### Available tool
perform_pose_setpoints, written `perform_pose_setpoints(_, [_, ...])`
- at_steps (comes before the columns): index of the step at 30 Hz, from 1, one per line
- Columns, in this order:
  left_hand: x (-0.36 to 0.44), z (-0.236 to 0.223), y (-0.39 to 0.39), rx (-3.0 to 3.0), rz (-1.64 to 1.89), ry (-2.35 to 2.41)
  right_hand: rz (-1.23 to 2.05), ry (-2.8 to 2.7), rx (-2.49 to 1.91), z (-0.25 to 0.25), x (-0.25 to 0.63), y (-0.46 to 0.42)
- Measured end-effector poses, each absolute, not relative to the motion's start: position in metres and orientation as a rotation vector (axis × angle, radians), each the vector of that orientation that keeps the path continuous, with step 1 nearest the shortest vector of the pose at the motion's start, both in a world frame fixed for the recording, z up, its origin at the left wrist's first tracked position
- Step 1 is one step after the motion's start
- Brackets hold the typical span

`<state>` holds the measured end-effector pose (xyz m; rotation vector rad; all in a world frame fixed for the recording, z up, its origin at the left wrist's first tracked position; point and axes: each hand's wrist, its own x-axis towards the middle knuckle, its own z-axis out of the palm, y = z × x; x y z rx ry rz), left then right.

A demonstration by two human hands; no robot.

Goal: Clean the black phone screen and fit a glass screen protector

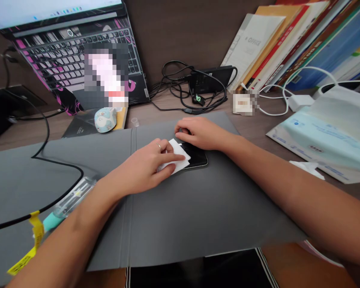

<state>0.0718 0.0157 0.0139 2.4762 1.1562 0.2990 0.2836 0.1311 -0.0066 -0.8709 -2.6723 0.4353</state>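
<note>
A black smartphone (199, 158) lies flat on the grey desk mat (198, 208), partly covered by my hands and a white tissue. My left hand (145, 166), with a ring on one finger, presses the folded tissue (180, 149) onto the phone's screen, its fingers bent over the tissue. At the phone's far side, my right hand (202, 132) rests with curled fingers, gripping the phone's edge as far as I can see. The phone's far edge and some of the right fingertips are hidden.
An open laptop (78, 60) stands back left, with a patterned mouse (105, 120) in front. A black charger (211, 78) with tangled cables sits behind the hands. Books (258, 44) lean back right, beside a tissue pack (330, 128). A clear bottle (75, 198) lies by my left forearm.
</note>
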Motion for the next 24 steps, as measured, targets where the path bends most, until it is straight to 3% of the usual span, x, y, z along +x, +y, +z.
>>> perform_pose_setpoints(19, [0.07, 0.012, 0.019, 2.498, 0.344, 1.166, 0.558, -2.736, -0.763, -0.002, 0.288, 0.132])
perform_pose_setpoints(24, [0.056, 0.015, 0.024, 2.448, 0.327, 1.308, 0.715, -2.84, -0.635, 0.004, 0.298, 0.139])
